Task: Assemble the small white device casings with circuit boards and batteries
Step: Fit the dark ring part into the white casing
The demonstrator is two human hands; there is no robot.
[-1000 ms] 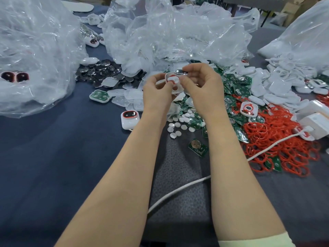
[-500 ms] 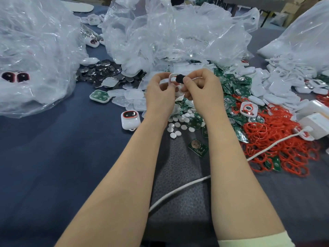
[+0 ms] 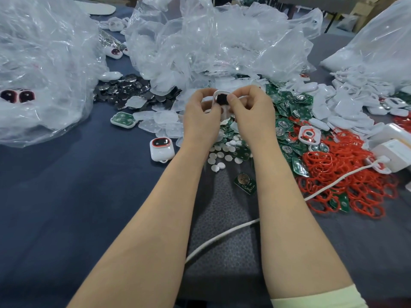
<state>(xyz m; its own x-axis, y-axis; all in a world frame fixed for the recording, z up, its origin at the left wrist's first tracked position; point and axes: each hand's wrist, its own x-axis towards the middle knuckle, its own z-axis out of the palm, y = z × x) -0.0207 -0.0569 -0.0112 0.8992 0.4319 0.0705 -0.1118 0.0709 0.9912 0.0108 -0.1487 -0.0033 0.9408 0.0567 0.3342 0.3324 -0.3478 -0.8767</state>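
Note:
Both hands are raised over the parts pile and hold one small white casing (image 3: 219, 94) between them. My left hand (image 3: 201, 116) grips its left side, fingers curled. My right hand (image 3: 251, 112) pinches it from the right, thumb against a dark round piece (image 3: 221, 99) set in the casing's face. Most of the casing is hidden by my fingers. Green circuit boards (image 3: 287, 121) lie heaped just beyond and to the right. One board with a coin battery (image 3: 244, 182) lies alone near my right forearm. A finished white casing with a red-rimmed window (image 3: 161, 148) sits left of my left wrist.
Crumpled clear plastic bags (image 3: 211, 38) fill the back and left. Dark coin batteries (image 3: 124, 90) lie at the back left, white round pads (image 3: 222, 156) under my wrists, red rubber rings (image 3: 347, 183) and white casing shells (image 3: 347, 101) at right. A white cable (image 3: 222, 236) crosses the grey mat.
A second ago my right hand held a silvery coin battery at the casing's top edge. Now a dark round piece sits in the casing's face and both hands have closed in lower around it.

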